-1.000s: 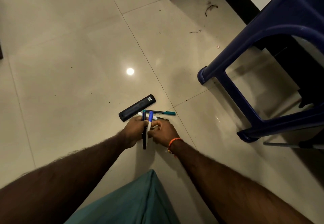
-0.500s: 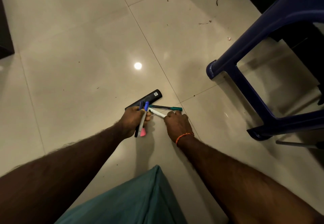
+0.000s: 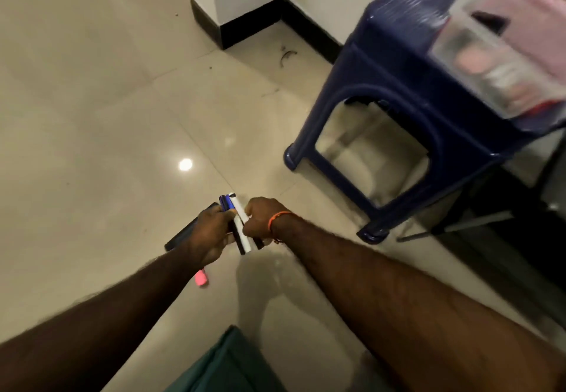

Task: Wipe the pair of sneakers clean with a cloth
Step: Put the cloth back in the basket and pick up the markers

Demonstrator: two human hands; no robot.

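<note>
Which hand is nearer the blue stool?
Right. The right hand is on the side toward the blue stool; the left hand is farther, beyond the pens.

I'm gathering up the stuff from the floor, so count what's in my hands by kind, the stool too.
Marker pens, capped, bunched between both hands: at least 4; overlap hides any more
Long black bar-shaped case, behind left hand: 1
Dark blue plastic stool: 1
Total: at least 6

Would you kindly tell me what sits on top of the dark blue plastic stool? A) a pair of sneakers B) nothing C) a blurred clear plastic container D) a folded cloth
C: a blurred clear plastic container rests on the dark blue plastic stool, its contents unreadable.
</note>
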